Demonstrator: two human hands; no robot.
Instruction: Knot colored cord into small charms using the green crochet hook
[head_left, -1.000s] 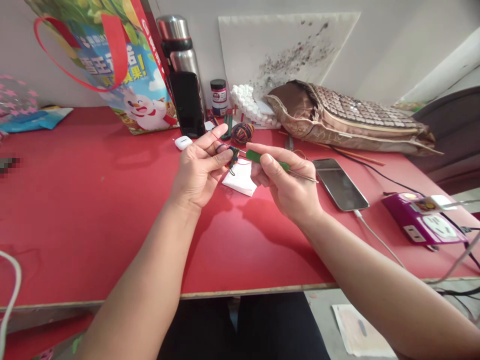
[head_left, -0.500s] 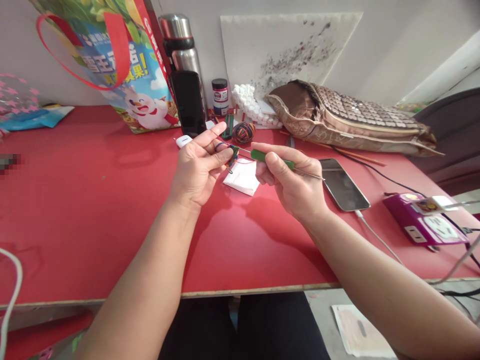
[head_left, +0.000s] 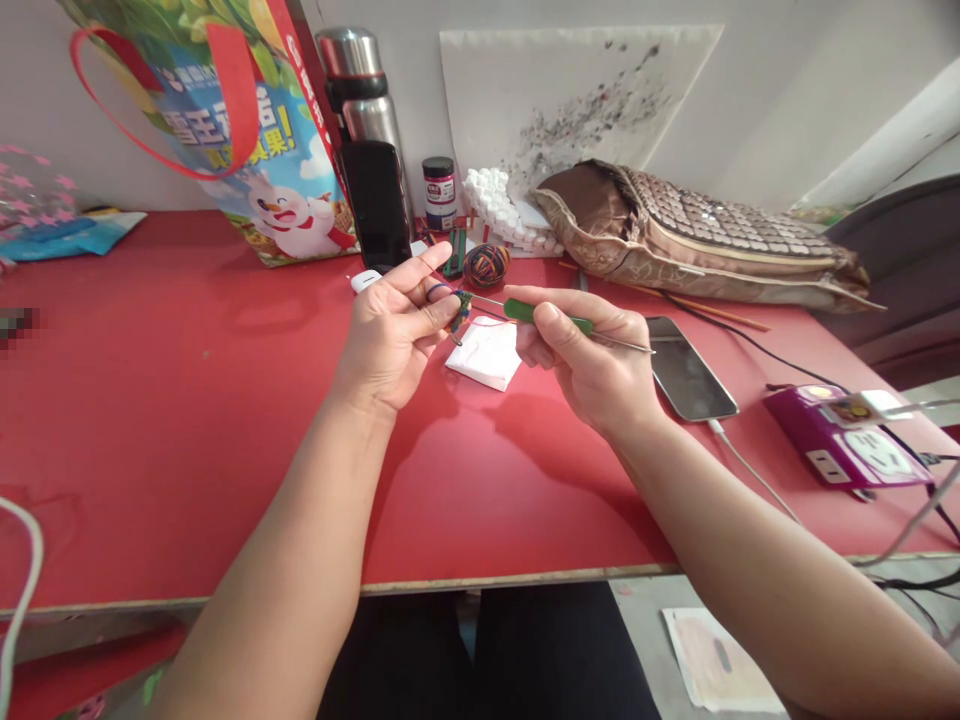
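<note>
My left hand (head_left: 397,335) pinches a small multicoloured crochet piece (head_left: 460,312) between thumb and fingers, with yarn running over the raised index finger. A small metal clip or pin hangs at the piece's lower edge. My right hand (head_left: 589,350) is closed around the green grip of a crochet hook (head_left: 551,316). Its thin metal shaft reaches left to the crochet piece; the other metal end sticks out behind the hand. Whether the tip sits inside a stitch is too small to tell. Beyond my hands lies a ball of multicoloured yarn (head_left: 487,266). A folded white tissue (head_left: 486,355) lies beneath.
On the red table (head_left: 225,450) stand a gift bag (head_left: 292,215), a steel flask (head_left: 373,118), a propped black phone (head_left: 373,205) and a small jar (head_left: 439,195). To the right are a brown bag (head_left: 705,240), a charging phone (head_left: 691,370) and a purple power strip (head_left: 840,440) with cables.
My right hand and the hook have shifted slightly right, away from the crochet piece. My left hand has moved slightly left, still pinching the piece.
</note>
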